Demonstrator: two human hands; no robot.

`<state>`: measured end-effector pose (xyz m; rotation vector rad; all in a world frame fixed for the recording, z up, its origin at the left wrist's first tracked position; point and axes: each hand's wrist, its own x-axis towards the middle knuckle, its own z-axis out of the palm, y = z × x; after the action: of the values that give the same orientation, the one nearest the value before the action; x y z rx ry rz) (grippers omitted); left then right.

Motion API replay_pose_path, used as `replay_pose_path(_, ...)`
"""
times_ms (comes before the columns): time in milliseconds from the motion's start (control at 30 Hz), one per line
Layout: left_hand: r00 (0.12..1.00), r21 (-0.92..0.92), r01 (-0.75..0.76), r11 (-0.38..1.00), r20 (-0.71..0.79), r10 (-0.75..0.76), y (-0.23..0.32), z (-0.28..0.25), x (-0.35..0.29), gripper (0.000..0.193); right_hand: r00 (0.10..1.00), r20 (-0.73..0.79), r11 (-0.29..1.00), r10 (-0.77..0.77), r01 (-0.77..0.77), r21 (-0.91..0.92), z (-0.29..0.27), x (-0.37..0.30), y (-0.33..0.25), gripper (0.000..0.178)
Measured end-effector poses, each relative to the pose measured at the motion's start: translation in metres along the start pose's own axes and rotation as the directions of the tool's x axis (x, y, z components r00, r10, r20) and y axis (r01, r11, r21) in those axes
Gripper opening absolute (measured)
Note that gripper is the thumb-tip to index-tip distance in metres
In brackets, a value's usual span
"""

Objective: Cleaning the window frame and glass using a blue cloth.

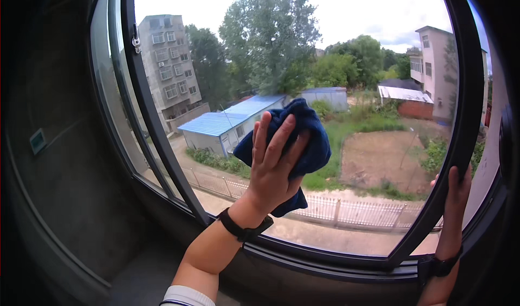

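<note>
My left hand point(273, 170) presses a bunched dark blue cloth point(315, 146) against the window glass point(216, 165), near the middle of the pane. Its fingers lie spread over the cloth, and a loose corner hangs below the palm. At the right, my right hand point(456, 195) grips the dark upright of the window frame point(467, 84). Its fingertips partly show on the far side of that upright. Both wrists wear black bands.
A metal latch point(136, 40) sits on the left upright of the frame. Dark sill tracks point(325, 258) run below the pane. A grey wall with a switch plate point(38, 142) stands at left. Outside are a blue-roofed shed point(233, 116), trees, buildings and a fence point(346, 211).
</note>
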<state>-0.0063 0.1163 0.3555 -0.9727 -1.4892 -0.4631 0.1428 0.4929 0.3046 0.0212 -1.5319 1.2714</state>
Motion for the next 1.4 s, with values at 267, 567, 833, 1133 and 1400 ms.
replay_pose_path(267,0.833,0.026,-0.470,0.883,0.346,0.433,0.013,-0.001,-0.146,0.042,0.999,-0.011,0.998,0.049,-0.049,-0.033,-0.002,0.001,-0.001,0.049)
replay_pose_path(567,0.962,0.136,-0.017,0.991,-0.266,0.053,-0.148,-0.055,0.088,0.049,0.999,-0.002,0.997,0.035,-0.035,-0.062,-0.007,0.004,0.008,0.045)
replay_pose_path(833,0.932,0.055,0.211,0.976,-0.312,-0.184,-0.121,-0.038,0.043,0.052,0.997,-0.013,0.996,0.081,-0.082,-0.026,-0.006,0.005,0.003,0.043)
replay_pose_path(1133,0.983,-0.085,-0.011,0.996,0.180,0.026,0.104,0.038,-0.150,0.051,0.998,0.005,0.995,0.057,-0.056,-0.082,-0.001,0.003,-0.007,0.045)
replay_pose_path(1400,0.999,-0.017,-0.036,0.999,-0.002,0.036,0.039,0.033,0.005,0.056,0.997,0.071,1.000,0.004,-0.004,-0.010,0.003,0.003,-0.016,0.040)
